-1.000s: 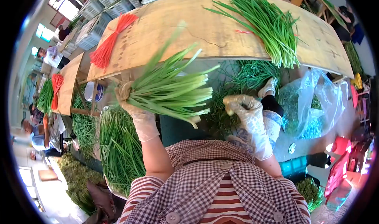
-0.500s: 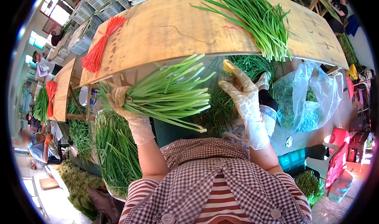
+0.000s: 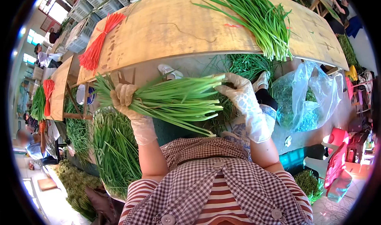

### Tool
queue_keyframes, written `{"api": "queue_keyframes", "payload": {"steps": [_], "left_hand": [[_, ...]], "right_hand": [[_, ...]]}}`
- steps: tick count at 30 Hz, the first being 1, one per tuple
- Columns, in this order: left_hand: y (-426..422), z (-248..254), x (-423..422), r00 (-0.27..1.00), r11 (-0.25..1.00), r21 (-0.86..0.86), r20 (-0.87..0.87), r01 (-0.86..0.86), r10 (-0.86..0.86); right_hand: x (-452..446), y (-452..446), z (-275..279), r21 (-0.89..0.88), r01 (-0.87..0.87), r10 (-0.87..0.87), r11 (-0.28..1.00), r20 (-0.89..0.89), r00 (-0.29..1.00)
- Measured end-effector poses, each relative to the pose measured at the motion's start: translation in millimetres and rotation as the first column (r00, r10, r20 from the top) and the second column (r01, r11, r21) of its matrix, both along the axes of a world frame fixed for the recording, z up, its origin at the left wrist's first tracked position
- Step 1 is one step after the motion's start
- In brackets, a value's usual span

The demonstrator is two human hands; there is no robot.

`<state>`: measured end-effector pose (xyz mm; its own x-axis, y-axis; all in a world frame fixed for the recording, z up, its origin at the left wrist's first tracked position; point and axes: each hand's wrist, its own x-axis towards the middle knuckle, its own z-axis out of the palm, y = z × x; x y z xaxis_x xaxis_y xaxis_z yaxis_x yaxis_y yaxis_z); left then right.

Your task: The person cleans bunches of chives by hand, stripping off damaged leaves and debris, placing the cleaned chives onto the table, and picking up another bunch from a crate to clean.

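Note:
My left hand [image 3: 127,100], in a soiled pale glove, is wrapped round a bunch of green garlic chives [image 3: 174,99] held in the air before my apron. The leaf ends poke out to the left of the fist, and the pale stem ends fan out to the right. At the upper stem ends, my right hand [image 3: 240,95], in a patterned pale glove, has thumb and fingers closed on a few of them. Some fingertips are partly hidden behind the stems.
Across the front stands a wooden table [image 3: 151,36], bearing red ties [image 3: 101,40] and another chive pile [image 3: 258,21]. Loose chives [image 3: 115,149] fill a container at my left. A clear plastic bag [image 3: 309,98] and a red-draped chair [image 3: 335,157] are on the right. Co-workers are at the left.
My right hand has moved left from beside the bunch and closed on its upper stem ends. Those stems are drawn together more; my left hand keeps its hold.

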<state>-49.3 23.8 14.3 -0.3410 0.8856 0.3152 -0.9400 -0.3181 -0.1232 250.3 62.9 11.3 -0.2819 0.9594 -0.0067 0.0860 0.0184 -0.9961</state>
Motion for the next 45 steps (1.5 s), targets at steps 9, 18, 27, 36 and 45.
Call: {"api": "queue_keyframes", "payload": {"steps": [9, 18, 27, 36, 45], "left_hand": [[-2, 9, 4, 0.987, 0.996, 0.087, -0.156, -0.036, 0.049], [-4, 3, -2, 0.985, 0.988, 0.153, -0.171, 0.011, 0.016], [-2, 5, 2, 0.984, 0.988, 0.151, -0.171, -0.018, 0.044], [-5, 16, -1, 0.974, 0.963, 0.269, -0.218, 0.008, 0.053], [4, 18, 5, 0.902, 0.916, 0.388, -0.423, 0.1, 0.081]], "right_hand": [[0, -14, 22, -0.022, 0.082, -0.085, 0.996, -0.178, 0.98], [1, -2, 7, 0.856, -0.034, -0.322, 0.516, 0.231, 0.918], [-8, -11, -8, 0.89, -0.15, -0.292, 0.431, 0.295, 0.91], [16, -25, -27, 0.028, 0.187, -0.186, 0.982, -0.016, 0.982], [-5, -25, -3, -0.379, -0.189, 0.089, 0.906, -0.266, 0.96]]}}
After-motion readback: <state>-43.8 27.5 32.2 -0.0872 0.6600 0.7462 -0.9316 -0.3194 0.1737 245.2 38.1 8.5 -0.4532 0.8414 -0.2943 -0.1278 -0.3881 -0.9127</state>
